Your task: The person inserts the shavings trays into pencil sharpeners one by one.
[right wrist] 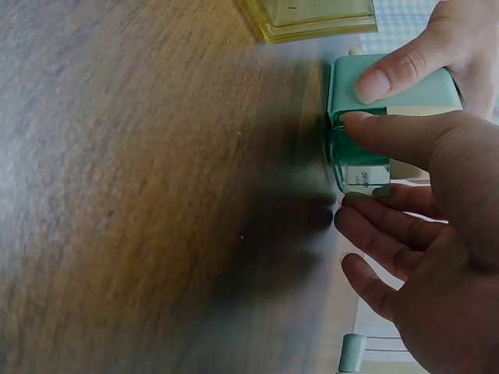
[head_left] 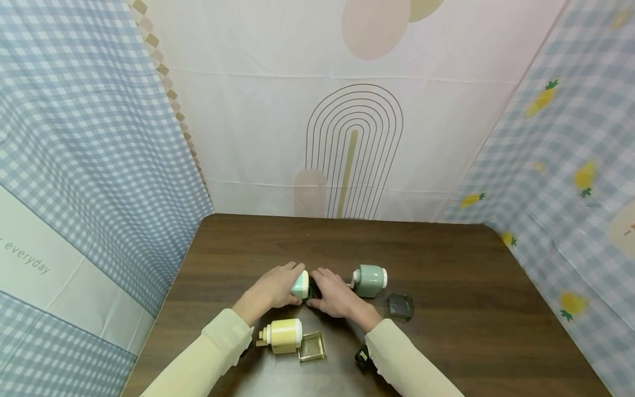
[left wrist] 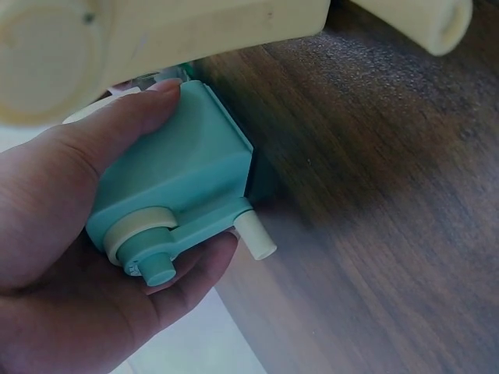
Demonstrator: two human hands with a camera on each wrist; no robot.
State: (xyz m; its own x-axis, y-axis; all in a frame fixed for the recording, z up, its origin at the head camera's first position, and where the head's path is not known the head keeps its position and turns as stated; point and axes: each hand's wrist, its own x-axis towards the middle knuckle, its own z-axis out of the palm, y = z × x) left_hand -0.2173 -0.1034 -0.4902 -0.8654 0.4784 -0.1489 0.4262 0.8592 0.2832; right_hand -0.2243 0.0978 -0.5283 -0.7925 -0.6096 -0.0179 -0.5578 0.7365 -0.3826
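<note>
The left hand's [head_left: 275,286] grip is wrapped round the teal sharpener [left wrist: 179,152], mid-table [head_left: 446,342], mostly hidden from the head view. The right hand's [head_left: 336,296] grip pinches its clear drawer [right wrist: 365,149], half covered by fingers, label unreadable. The right sleeve [head_left: 404,355] partly hides a black object [head_left: 363,359], hard to identify.

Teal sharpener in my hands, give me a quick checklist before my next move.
1. Left hand grips the teal sharpener: ok.
2. Right hand pinches the clear green tray: ok.
3. Clear green tray fully seated: cannot tell, the right hand hides part of it.
4. Yellow tray inside the yellow sharpener: not ok, it lies beside it on the table.
5. Dark tray inside the grey-green sharpener: not ok, it lies apart on the table.
</note>
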